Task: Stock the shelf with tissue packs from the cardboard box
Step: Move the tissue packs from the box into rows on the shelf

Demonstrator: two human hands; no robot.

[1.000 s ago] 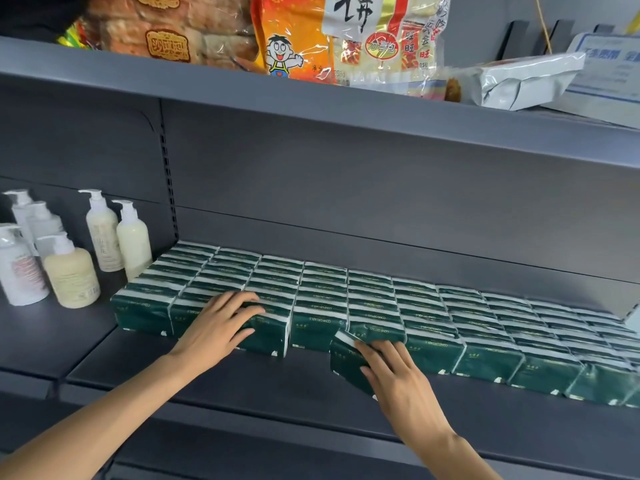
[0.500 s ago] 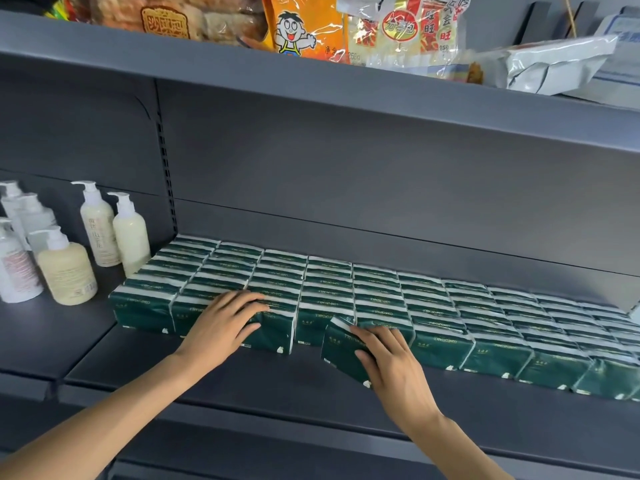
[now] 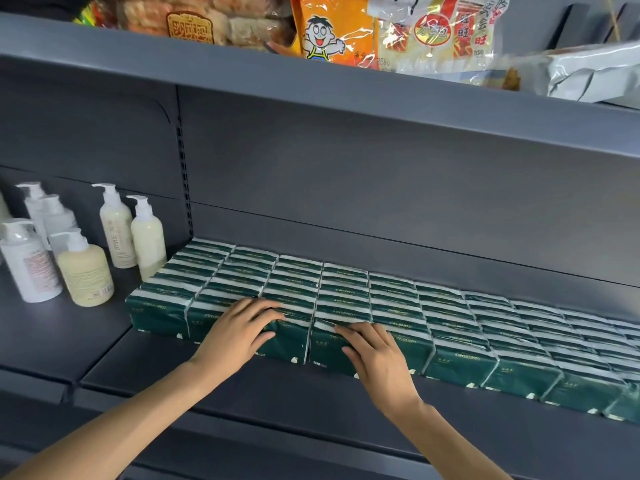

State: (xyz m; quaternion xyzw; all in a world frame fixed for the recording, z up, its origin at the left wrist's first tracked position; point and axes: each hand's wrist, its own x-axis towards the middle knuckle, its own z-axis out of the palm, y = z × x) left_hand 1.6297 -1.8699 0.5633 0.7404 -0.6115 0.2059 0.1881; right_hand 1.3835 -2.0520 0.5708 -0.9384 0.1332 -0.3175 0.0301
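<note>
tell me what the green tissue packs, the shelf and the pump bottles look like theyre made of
Tissue packs: thin glossy plastic film, judging by the sheen and crinkled white seams.
Shelf: likely painted metal, matte dark grey, with a slotted upright at the back.
Pump bottles: probably plastic, smooth and semi-matte; cream or white bodies with white pump heads.

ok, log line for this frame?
left hand: flat on front-row packs | right hand: pressing tissue pack into row | shelf: nearly full

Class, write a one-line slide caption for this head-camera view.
Both hands, left and right, press green tissue packs into a shelf row.
</note>
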